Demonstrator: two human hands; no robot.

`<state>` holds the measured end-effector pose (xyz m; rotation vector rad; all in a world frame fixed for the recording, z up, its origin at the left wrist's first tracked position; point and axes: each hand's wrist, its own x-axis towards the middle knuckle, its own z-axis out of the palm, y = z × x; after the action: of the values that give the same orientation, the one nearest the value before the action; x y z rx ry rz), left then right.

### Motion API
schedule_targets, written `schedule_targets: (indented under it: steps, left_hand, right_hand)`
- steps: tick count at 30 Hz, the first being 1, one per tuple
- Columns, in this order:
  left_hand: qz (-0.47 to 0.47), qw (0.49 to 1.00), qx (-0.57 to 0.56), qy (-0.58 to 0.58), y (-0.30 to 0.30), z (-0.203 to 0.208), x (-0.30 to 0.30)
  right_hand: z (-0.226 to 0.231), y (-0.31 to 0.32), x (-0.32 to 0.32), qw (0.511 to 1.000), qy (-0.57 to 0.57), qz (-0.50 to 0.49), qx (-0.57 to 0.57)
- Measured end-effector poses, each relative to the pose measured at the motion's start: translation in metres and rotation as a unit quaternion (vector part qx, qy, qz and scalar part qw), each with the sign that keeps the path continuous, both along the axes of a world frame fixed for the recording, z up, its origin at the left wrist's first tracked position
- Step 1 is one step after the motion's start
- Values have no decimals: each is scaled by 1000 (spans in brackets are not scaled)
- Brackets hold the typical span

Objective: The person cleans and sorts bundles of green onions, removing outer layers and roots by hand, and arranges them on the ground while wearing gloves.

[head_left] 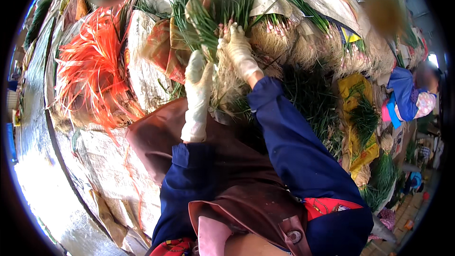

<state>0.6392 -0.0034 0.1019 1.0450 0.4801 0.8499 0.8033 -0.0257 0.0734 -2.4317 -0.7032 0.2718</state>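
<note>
Both my hands wear cream-white gloves. My right hand (pixel 238 52) is closed on spring onions with pinkish bulbs, at the root end of a green-leaved bunch (pixel 234 7). Pale stringy roots (pixel 225 80) hang below it toward my lap. Just left of those roots is my left hand (pixel 195 77), its fingers stretched out and thumb apart, close to the lower leaves. Whether its fingertips touch a stalk is hard to see. A brown apron (pixel 237 166) covers my lap.
Orange plastic strips (pixel 95 61) lie in a heap at the left. More root-on bundles (pixel 272 35) line the far right side. Loose dark green leaves (pixel 310 99) and a yellow sack (pixel 358 95) lie right of my arm. Another person (pixel 407 92) sits at the far right.
</note>
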Motion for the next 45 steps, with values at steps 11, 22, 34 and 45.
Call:
schedule_targets:
  steps: [11, 22, 34, 45]
  left_hand:
    - [-88, 990, -37, 104, 4, -56, 29]
    - [-22, 991, -48, 120, 11, -26, 9]
    - [-167, 973, -111, 112, -35, 4, 21]
    - [-154, 961, -135, 187, -20, 33, -7]
  right_hand:
    - [-1, -92, 128, 909, 164, 9, 384]
    - [34, -5, 41, 993, 36, 67, -88]
    - [115, -49, -14, 984, -131, -19, -119]
    - [104, -92, -95, 947, -284, 148, -21]
